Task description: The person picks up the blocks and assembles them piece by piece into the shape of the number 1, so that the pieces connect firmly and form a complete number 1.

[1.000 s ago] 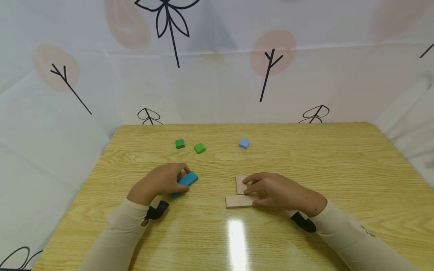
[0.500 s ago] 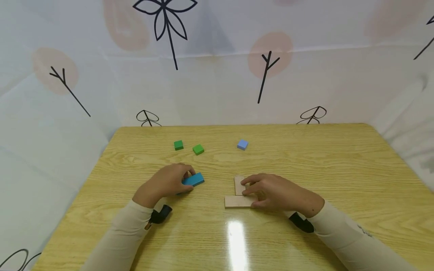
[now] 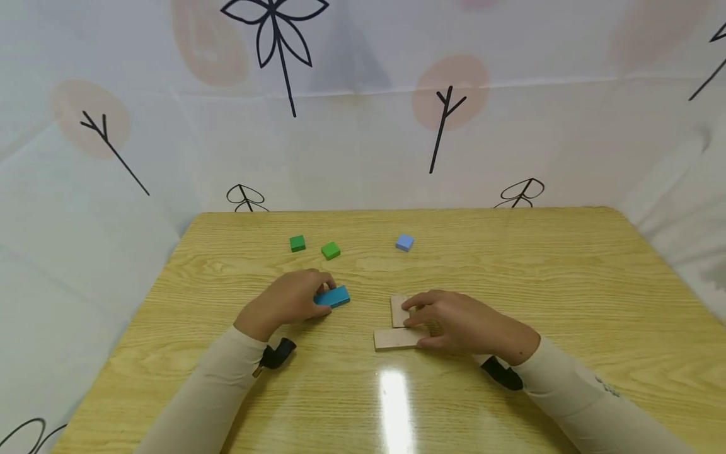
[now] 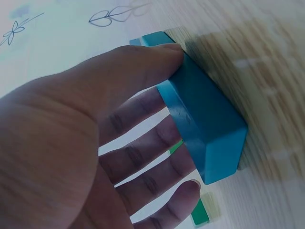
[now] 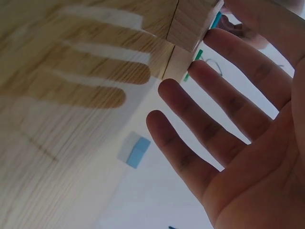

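Observation:
My left hand (image 3: 292,299) pinches a blue rectangular block (image 3: 338,296), thumb on its near side and fingers behind it. The left wrist view shows the thumb pressing the blue block (image 4: 205,109), its free end pointing away from the palm. To the right, two plain wooden blocks (image 3: 391,339) lie against each other, one crosswise in front and one lengthwise behind. My right hand (image 3: 462,320) rests over their right side, thumb at the front block and forefingers at the rear wooden block (image 3: 399,309). In the right wrist view its fingers (image 5: 228,102) are extended, fingertips close to the wood.
Farther back on the wood-grain table (image 3: 539,271) lie a dark green block (image 3: 297,243), a lighter green block (image 3: 331,250) and a light blue block (image 3: 404,242). A white patterned cloth (image 3: 351,145) hangs behind the table's far edge and along its sides.
My left hand has slid to the right with the blue block, which has turned nearer to level with the table's far edge. The right hand and wooden blocks keep their places.

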